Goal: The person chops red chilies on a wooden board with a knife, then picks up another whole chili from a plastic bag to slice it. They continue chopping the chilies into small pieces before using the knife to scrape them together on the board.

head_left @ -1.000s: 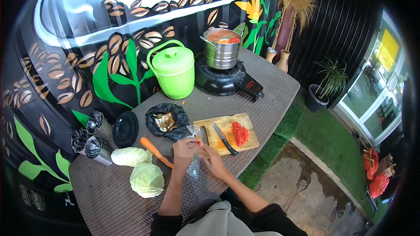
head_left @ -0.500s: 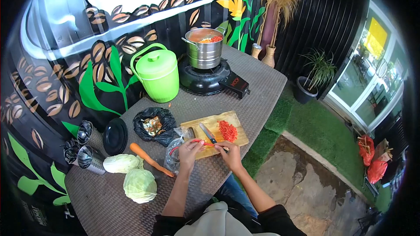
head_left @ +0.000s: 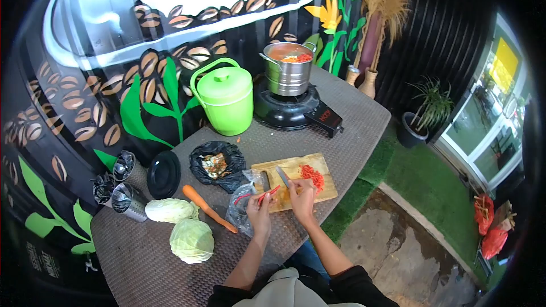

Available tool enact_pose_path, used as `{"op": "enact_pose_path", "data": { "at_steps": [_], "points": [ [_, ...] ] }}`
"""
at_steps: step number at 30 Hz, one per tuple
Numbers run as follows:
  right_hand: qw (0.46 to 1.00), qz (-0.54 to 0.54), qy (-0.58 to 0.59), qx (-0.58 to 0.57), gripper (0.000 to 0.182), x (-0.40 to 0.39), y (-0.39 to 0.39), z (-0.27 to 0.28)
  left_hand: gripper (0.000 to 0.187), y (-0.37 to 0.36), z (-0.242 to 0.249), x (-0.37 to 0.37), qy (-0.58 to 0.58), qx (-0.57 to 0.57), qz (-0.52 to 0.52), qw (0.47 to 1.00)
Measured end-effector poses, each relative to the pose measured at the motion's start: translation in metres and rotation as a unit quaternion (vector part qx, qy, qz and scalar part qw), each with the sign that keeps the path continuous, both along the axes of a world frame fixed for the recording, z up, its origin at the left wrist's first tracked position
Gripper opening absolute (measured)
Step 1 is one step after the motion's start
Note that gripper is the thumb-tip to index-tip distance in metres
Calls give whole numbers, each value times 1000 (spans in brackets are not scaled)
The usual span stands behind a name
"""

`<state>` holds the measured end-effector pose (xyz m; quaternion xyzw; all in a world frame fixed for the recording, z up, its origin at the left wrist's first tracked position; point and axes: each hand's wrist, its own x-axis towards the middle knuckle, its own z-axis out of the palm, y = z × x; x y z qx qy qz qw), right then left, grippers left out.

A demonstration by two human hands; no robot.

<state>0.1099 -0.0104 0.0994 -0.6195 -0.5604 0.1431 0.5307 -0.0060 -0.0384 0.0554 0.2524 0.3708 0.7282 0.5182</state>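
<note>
My left hand is closed around a red chili, which sticks out past the fingertips near the board's front left corner. My right hand grips a knife, blade pointing up and away over the wooden cutting board. Chopped red chili lies heaped on the board's right side, just beyond my right hand. A clear plastic bag rests beside my left hand, with something red and thin showing at it.
Left of the bag lie a carrot, a cabbage and a napa cabbage. Behind them is a black bag of scraps. A lidded green bucket stands beside a steel pot on a portable stove.
My right hand has let go of the chili and picked up the knife from the board. My left hand keeps the chili. The whole view has shifted slightly.
</note>
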Motion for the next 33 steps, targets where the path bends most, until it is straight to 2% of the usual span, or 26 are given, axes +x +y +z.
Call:
{"op": "enact_pose_path", "data": {
  "at_steps": [1, 3, 4, 5, 7, 9, 11, 13, 15, 16, 17, 19, 21, 23, 25, 26, 28, 30, 31, 33],
  "points": [
    [1000, 10, 2, 2, 8, -4, 9, -5, 14, -1, -2, -5, 2, 2, 10, 1000],
    [995, 89, 27, -34, 10, -14, 31, -19, 15, -3, -5, -13, 3, -18, -7, 1000],
    [989, 148, 22, -16, 11, -24, 38, -18, 14, -4, -9, -15, 12, -37, -15, 999],
    [987, 159, 23, -16, 11, -38, 45, -16, 14, -4, -25, -18, 13, -36, -4, 999],
    [966, 252, -29, -42, 14, -74, 63, -12, 16, -4, -49, -26, 38, -40, -54, 997],
    [949, 309, -58, -7, 15, -110, 83, -7, 19, -6, -52, -25, 41, -42, -57, 997],
    [939, 339, -57, 0, 16, -149, 121, -25, 18, -10, -42, -21, 55, -72, -46, 995],
    [929, 365, -57, 8, 19, -166, 140, -28, 18, -6, -63, -22, 42, -57, -47, 996],
    [910, 413, -19, -36, 27, -174, 147, -22, 18, -5, -64, -25, 120, -33, -34, 992],
    [912, 410, 9, -30, 32, -166, 145, -22, 16, -7, -61, -30, 139, -100, -83, 982],
    [914, 405, 9, -32, 32, -158, 141, -23, 16, -7, -58, -30, 138, -101, -88, 981],
    [935, 353, 4, 35, 31, -135, 127, -32, 12, -8, -59, -26, 151, -78, -84, 982],
    [944, 330, -12, 8, 27, -99, 105, -29, 11, -5, -63, -20, 186, -52, -76, 978],
    [969, 240, -1, -54, 22, -66, 76, -26, 9, -3, -61, -10, 220, -22, -72, 973],
    [976, 170, -136, -30, 19, -27, 46, -22, 11, 0, -48, 1, 222, -50, -51, 972],
    [977, 159, -138, -33, 19, -11, 33, -25, 14, 0, -41, 3, 243, -37, -72, 967],
    [974, 39, -216, -52, 17, 17, 9, -32, 15, 10, -56, 10, 272, -35, -69, 959],
    [973, 34, -212, -89, 19, 35, -2, -48, 20, 16, -60, 14, 343, -52, -72, 935],
    [970, 37, -204, -124, 21, 41, -5, -55, 20, 18, -62, 14, 341, -51, -79, 935],
    [963, 54, -229, -135, 25, 48, -3, -66, 22, 22, -52, 12, 457, -5, -59, 888]
  ]
}}
